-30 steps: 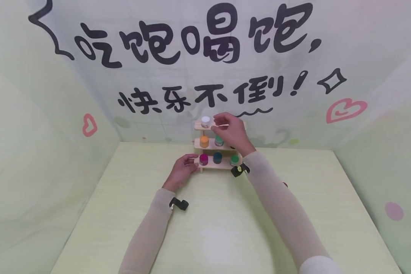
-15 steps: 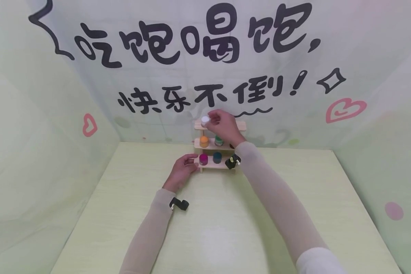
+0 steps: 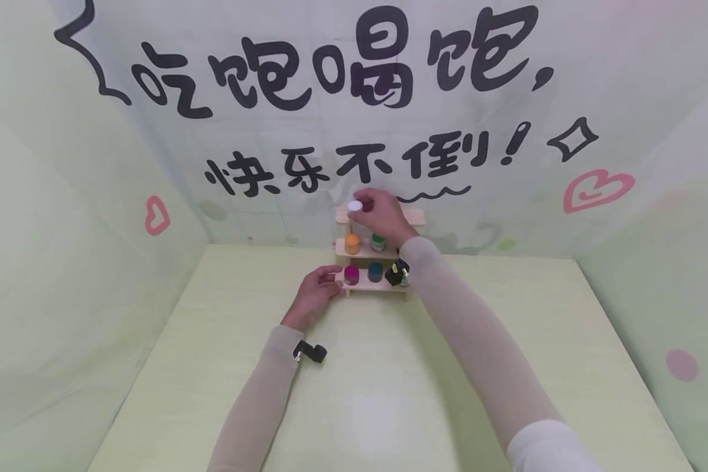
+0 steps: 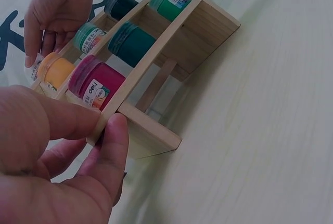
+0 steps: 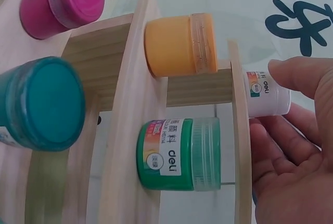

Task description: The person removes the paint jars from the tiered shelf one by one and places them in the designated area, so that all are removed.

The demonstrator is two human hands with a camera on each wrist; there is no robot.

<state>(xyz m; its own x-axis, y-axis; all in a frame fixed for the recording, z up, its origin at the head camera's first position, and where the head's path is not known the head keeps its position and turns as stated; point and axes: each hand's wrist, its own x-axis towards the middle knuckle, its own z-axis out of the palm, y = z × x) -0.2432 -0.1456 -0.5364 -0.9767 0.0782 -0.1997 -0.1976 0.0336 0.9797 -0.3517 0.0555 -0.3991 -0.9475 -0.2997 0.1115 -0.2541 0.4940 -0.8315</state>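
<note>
White paint jar (image 5: 277, 96) is pinched between thumb and fingers of the right hand (image 3: 385, 215); fingers closed to jar width, the others curled below it. Jar is held upright at the left end of the top tier of the wooden rack (image 4: 197, 36); full contact with the board can't be confirmed. Left end of the bottom tier is gripped by the left hand (image 3: 313, 298), board edge clamped between thumb and fingers, gap narrowed to board thickness.

Middle tier: orange paint jar (image 5: 177, 46) is placed at left, light green paint jar (image 5: 169, 154) next to it, dark paint jar (image 4: 120, 7) toward the right. Bottom tier: magenta paint jar (image 5: 62, 3) is set at left, just beside the left hand; teal paint jar (image 5: 44, 104) in the middle; green paint jar (image 4: 170, 1) at the right end, mostly covered by the right wrist's black camera (image 3: 396, 273) in the head view. "deli" can be read on the white, light green and magenta labels.

Rack is stood on the pale counter (image 3: 360, 393), near the back. Behind it, large black characters are printed on the backdrop (image 3: 307, 131). Both forearms are covered by beige sleeves (image 3: 474, 334).
</note>
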